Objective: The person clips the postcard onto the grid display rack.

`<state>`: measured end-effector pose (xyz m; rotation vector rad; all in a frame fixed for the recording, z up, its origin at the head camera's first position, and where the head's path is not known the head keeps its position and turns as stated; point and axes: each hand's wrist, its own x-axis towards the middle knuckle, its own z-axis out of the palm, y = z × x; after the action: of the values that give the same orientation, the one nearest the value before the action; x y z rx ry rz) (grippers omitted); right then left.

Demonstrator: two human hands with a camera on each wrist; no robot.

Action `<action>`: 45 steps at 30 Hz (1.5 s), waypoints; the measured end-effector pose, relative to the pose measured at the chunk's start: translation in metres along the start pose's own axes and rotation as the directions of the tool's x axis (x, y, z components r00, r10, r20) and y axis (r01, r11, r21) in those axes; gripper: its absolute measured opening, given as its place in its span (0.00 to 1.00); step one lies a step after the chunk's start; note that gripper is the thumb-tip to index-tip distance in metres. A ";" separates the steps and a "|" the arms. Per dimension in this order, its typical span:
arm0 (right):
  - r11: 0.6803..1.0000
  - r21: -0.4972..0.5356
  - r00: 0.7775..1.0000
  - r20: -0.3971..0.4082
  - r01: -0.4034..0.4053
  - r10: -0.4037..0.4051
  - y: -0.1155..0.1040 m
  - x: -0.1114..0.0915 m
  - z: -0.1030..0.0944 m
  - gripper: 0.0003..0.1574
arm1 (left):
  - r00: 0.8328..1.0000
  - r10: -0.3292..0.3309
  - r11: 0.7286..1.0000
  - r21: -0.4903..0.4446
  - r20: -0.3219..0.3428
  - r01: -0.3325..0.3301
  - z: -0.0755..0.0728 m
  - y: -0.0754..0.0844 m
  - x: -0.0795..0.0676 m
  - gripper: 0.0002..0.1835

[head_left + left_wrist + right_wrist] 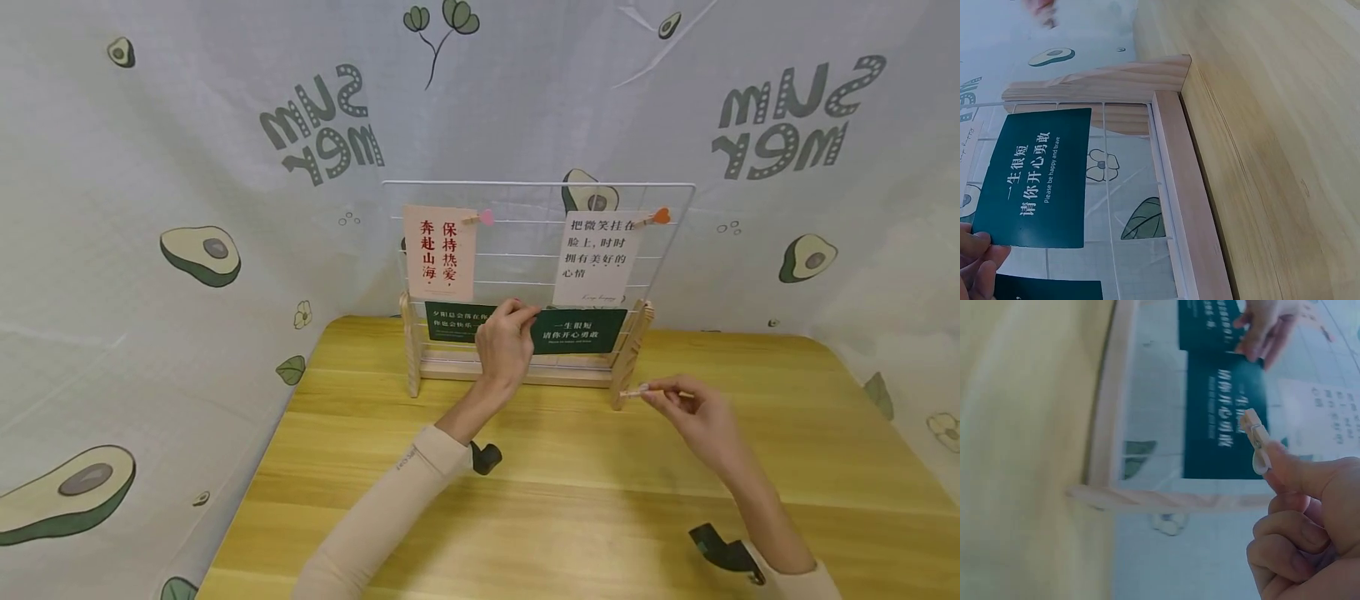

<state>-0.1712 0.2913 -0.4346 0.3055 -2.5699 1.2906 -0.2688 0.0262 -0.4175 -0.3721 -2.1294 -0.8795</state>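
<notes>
My left hand (506,346) pinches the upper left corner of a dark green card (581,331) with white writing, holding it against a white wire grid (540,182). Another green card (450,321) hangs just to the left, partly covered by that hand. Between the thumb and finger of my right hand (693,412) is a small wooden clothespin (1254,428) with a white decoration on its end. The right hand is in front of the grid's right foot, apart from the cards.
Above, a pink clothespin (486,217) holds a pale pink card (441,258) and an orange-heart clothespin (660,217) holds a white card (592,283). Wooden feet (632,354) support the grid on a wooden table (570,500). A printed curtain (225,150) hangs behind.
</notes>
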 end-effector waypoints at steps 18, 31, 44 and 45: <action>0.900 -0.335 0.928 -0.148 0.278 -0.342 -0.036 0.093 -0.005 0.03 | 1.000 0.026 0.998 0.057 -0.008 -0.025 0.002 0.001 -0.003 0.07; 0.886 -0.368 0.940 -0.078 0.281 -0.331 -0.040 0.110 -0.003 0.04 | 1.000 0.024 0.998 0.061 -0.014 -0.023 0.004 0.002 -0.003 0.07; 0.899 -0.355 0.950 -0.081 0.255 -0.302 -0.040 0.114 0.003 0.05 | 0.998 0.067 0.993 0.095 -0.021 -0.065 0.004 0.001 -0.004 0.12; 0.899 -0.356 0.950 -0.082 0.255 -0.302 -0.040 0.114 0.003 0.05 | 0.996 0.084 0.990 0.112 -0.028 -0.080 0.004 0.000 -0.004 0.12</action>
<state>-0.2678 0.2571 -0.3704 0.4781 -2.4627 0.7229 -0.2682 0.0296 -0.4228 -0.3827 -2.1066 -0.7125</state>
